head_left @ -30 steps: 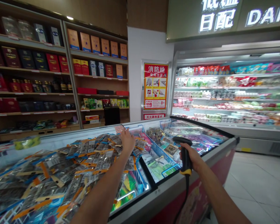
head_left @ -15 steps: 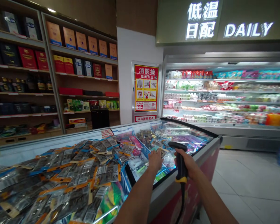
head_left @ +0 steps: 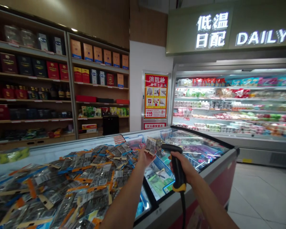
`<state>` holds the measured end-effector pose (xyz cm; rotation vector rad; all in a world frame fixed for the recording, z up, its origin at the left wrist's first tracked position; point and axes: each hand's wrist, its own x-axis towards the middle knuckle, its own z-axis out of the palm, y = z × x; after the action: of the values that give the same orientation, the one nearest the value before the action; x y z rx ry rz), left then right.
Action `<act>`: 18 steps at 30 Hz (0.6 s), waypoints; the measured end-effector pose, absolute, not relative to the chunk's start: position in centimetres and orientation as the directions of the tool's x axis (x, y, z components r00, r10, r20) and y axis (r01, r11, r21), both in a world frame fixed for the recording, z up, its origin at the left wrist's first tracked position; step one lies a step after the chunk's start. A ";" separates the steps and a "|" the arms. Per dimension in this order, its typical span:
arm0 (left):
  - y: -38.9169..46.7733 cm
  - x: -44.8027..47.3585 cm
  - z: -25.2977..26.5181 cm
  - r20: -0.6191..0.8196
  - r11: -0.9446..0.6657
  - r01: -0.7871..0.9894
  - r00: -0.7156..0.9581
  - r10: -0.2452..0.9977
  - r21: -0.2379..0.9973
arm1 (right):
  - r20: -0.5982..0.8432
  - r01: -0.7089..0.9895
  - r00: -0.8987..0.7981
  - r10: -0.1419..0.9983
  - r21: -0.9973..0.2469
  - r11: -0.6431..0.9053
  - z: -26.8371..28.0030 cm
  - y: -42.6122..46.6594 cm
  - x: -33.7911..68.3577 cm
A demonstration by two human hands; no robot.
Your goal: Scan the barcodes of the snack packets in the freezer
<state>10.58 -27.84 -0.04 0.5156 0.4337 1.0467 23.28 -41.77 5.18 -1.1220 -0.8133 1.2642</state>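
In my left hand [head_left: 146,157] is a small clear packet [head_left: 151,144] with dark contents and a printed label, held up over the chest freezer. My right hand [head_left: 184,167] grips a black and yellow barcode scanner [head_left: 178,170], its head pointing left toward the packet and its cable hanging down. A wide heap of similar packets [head_left: 85,178], with orange, blue and tan strips, lies to the left of my left arm. Below my hands, blue baskets [head_left: 163,165] with coloured bags show inside the freezer.
The freezer's grey rim [head_left: 212,168] runs along the right, with a dark-framed glass lid [head_left: 195,143] behind. Shelves with boxed goods [head_left: 98,65] stand at the back left. A lit refrigerated display [head_left: 228,109] stands at the back right, beyond the tiled floor [head_left: 255,190].
My left hand has lifted the packet out of the basket area and moved left. The scanner has shifted slightly left, and the camera view has turned left and up.
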 end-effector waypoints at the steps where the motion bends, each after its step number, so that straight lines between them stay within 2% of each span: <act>1: -27.9 9.9 0.0 -0.076 0.390 -0.725 0.425 0.902 0.567 | -0.116 -0.300 0.151 0.982 -0.951 -0.066 5.4 -41.8 22.7; 9: -27.4 6.5 0.0 0.027 0.319 -0.846 0.365 0.931 0.428 | -0.091 -0.270 0.062 0.994 -0.960 -0.071 5.0 -41.4 20.3; 18: -27.1 5.3 -0.6 0.024 0.293 -0.876 0.327 0.945 0.382 | -0.087 -0.225 0.044 0.995 -0.971 -0.074 4.5 -41.1 19.2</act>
<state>5.27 -27.12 -0.56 0.3558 0.2220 1.2257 19.15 -41.09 4.54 -1.1234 -0.9634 1.3262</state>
